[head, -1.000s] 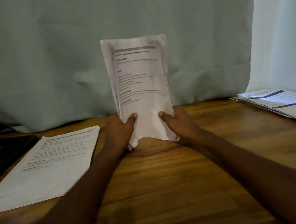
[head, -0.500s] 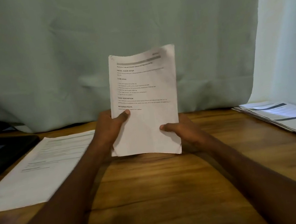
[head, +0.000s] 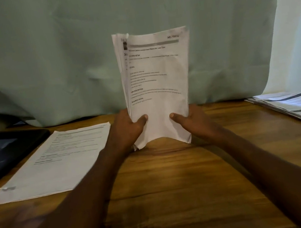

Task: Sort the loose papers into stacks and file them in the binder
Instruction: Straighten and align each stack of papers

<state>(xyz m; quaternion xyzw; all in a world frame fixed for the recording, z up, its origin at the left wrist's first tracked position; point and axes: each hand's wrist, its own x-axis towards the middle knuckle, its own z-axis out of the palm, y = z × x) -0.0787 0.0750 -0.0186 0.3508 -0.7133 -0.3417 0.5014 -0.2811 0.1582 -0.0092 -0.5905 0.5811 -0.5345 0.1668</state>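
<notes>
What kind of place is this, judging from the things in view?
Probably a home or makeshift desk for paperwork: a wooden table with printed paper stacks and a dark binder-like folder, and a pale green cloth hung behind as a backdrop.

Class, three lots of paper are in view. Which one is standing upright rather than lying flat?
The middle stack, gripped by the left hand and right hand; the left pile and right pile lie flat.
</notes>
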